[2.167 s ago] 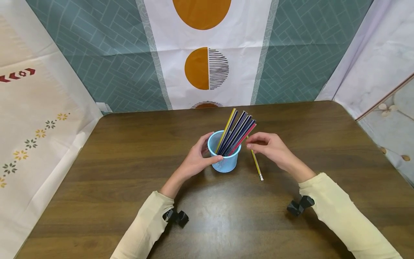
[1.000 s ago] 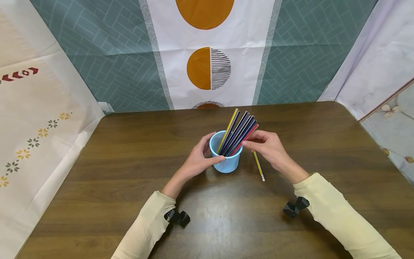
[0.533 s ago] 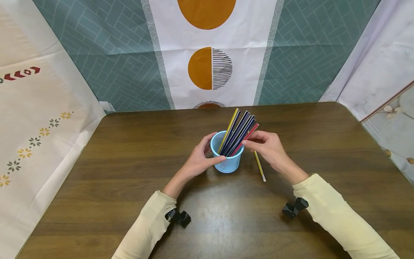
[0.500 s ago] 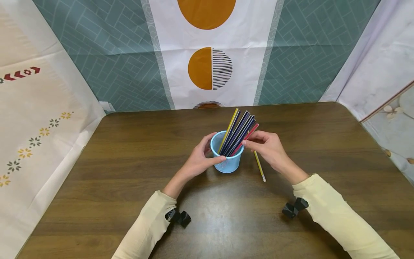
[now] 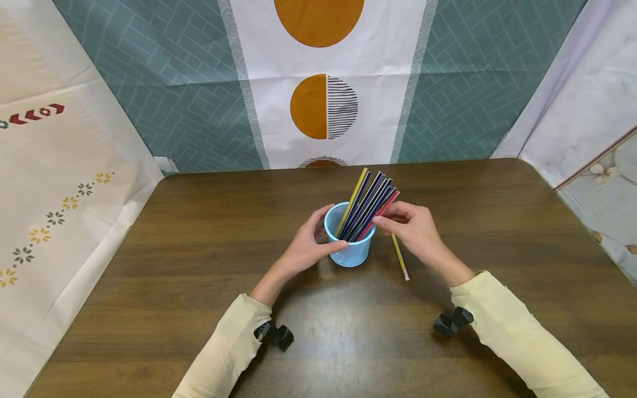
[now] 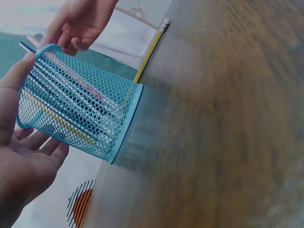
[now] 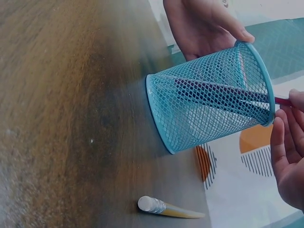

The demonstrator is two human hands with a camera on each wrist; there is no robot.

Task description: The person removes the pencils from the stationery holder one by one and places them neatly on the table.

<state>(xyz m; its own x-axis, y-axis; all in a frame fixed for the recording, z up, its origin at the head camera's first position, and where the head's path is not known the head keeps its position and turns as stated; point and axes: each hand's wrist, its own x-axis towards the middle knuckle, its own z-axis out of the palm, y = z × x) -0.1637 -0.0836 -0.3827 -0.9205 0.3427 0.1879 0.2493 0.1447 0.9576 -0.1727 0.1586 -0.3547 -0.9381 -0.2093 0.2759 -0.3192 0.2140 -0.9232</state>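
A light blue mesh pencil cup (image 5: 351, 255) stands upright on the table, holding several dark pencils (image 5: 367, 204), a yellow pencil (image 5: 352, 202) and a red pencil (image 5: 380, 211), all leaning right. My left hand (image 5: 307, 250) holds the cup from its left side, thumb (image 6: 19, 71) at the rim and fingers around the far side. At the right of the rim, my right hand (image 5: 415, 226) pinches the red pencil between thumb and fingers, as the right wrist view shows (image 7: 283, 101). Its lower part stays inside the mesh. Parts of the right fingertips are hidden in the head view.
A yellow pencil with a white eraser (image 5: 400, 258) lies on the brown wooden table (image 5: 224, 232) right of the cup, its far end hidden under my right hand. Patterned cloths (image 5: 199, 83) hang beyond the table's back edge.
My right hand has moved slightly left, from above the loose yellow pencil to the red pencil at the cup's rim. Over the last second hardly anything has moved. The left hand keeps its hold.
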